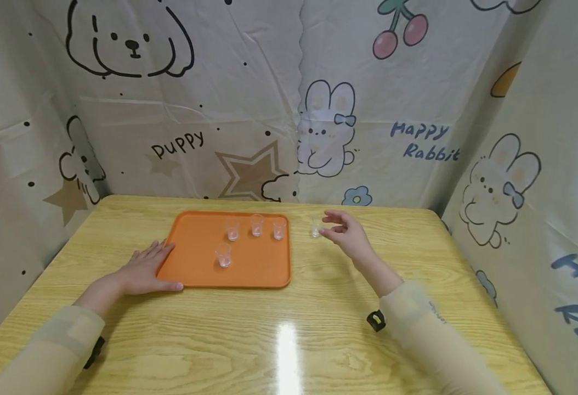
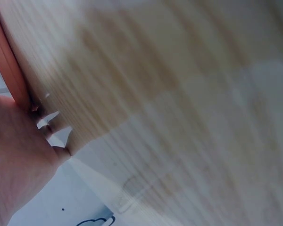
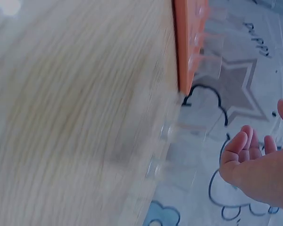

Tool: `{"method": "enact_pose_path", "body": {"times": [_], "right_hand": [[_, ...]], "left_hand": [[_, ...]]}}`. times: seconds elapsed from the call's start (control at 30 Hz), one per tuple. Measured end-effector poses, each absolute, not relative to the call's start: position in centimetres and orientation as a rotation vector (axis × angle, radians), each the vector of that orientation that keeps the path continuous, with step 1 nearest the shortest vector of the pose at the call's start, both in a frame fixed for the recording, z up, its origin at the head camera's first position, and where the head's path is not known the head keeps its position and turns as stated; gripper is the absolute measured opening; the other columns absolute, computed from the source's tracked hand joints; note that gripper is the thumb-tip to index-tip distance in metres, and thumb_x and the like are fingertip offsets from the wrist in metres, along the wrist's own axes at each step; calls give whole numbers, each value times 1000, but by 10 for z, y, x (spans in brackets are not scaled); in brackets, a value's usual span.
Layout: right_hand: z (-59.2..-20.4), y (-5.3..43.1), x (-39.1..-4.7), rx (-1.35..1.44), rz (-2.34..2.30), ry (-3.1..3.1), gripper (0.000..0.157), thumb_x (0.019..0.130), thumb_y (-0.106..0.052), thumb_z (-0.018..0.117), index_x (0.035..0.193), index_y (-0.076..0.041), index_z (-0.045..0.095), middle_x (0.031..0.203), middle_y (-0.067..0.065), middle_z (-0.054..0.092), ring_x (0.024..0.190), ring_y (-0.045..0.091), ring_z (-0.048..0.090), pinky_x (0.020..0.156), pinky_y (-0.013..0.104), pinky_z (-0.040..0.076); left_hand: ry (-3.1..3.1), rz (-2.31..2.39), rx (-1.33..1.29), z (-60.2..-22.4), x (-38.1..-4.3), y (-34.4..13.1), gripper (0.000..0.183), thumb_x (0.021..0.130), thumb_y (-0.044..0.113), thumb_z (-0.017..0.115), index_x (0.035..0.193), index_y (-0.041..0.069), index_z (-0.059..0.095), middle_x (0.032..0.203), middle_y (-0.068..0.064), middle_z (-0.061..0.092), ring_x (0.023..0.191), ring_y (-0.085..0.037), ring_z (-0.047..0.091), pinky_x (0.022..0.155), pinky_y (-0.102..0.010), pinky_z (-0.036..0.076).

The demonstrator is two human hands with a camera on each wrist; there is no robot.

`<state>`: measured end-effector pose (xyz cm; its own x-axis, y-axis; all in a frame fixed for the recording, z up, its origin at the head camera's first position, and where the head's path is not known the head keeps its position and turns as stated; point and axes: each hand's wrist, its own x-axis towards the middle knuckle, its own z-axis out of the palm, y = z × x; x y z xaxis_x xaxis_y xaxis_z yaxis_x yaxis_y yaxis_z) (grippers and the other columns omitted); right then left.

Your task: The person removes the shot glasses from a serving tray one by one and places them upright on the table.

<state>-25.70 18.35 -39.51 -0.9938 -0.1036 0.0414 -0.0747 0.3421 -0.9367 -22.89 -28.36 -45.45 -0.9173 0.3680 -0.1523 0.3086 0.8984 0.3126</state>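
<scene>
- A wooden table [image 1: 220,329] is carrying an orange tray [image 1: 259,263], and a printed sheet [image 1: 249,99] is hanging just beyond the far edge and down both sides.
- Four clear cups [image 1: 224,257] are standing on the tray: three along its far side, one nearer the middle.
- Two more clear cups [image 3: 167,131] are standing on the bare wood right of the tray (only one is showing plainly from the head).
- Black devices [image 1: 376,321] are sitting under both wrists.
- The sheet is reading "puppy" and "Happy Rabbit"; small lettering on the right sleeve [image 1: 429,323] is staying too small to read.
- The left hand [image 1: 143,272] is resting at the tray's left side, fingers spread and fairly straight, thumb lying along the near corner.
- The right hand [image 1: 350,236] is hovering beside the two loose cups, fingers loosely curved, thumb apart from them; it is holding nothing, and the right wrist view is showing space between fingertips and cups.
</scene>
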Motion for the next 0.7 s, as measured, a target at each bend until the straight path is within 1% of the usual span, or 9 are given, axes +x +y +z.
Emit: {"method": "enact_pose_path", "body": {"times": [0.13, 0.37, 0.57, 0.7], "right_hand": [[-388, 163, -246, -217, -1852, 2453, 46, 81, -20, 66, 123, -15, 49, 119, 11, 54, 93, 22, 51, 72, 25, 45], [-372, 119, -225, -357, -1855, 2387, 44, 82, -12, 64, 123, -7, 49, 117, 14, 55, 96, 28, 51, 76, 25, 46], [-374, 88, -219, -448, -1837, 2341, 43, 82, -11, 64, 122, -7, 50, 117, 15, 55, 96, 27, 51, 74, 25, 46], [-382, 68, -221, -524, -1834, 2309, 44, 80, -9, 65, 121, -4, 51, 117, 18, 55, 93, 28, 51, 75, 26, 45]], "left_hand": [[2857, 419, 511, -455, -229, -284, 110, 67, 70, 55, 144, 5, 11, 147, -24, 7, 133, -44, 4, 97, -66, 3], [2855, 404, 510, -455, -229, -283, 110, 67, 71, 54, 144, 5, 10, 147, -23, 6, 133, -43, 3, 98, -65, 3], [2856, 411, 518, -453, -229, -282, 109, 68, 70, 55, 143, 4, 12, 146, -24, 7, 132, -45, 5, 97, -66, 4], [2863, 403, 518, -453, -228, -283, 109, 68, 70, 55, 143, 4, 12, 146, -25, 7, 132, -45, 6, 97, -66, 5]]}}
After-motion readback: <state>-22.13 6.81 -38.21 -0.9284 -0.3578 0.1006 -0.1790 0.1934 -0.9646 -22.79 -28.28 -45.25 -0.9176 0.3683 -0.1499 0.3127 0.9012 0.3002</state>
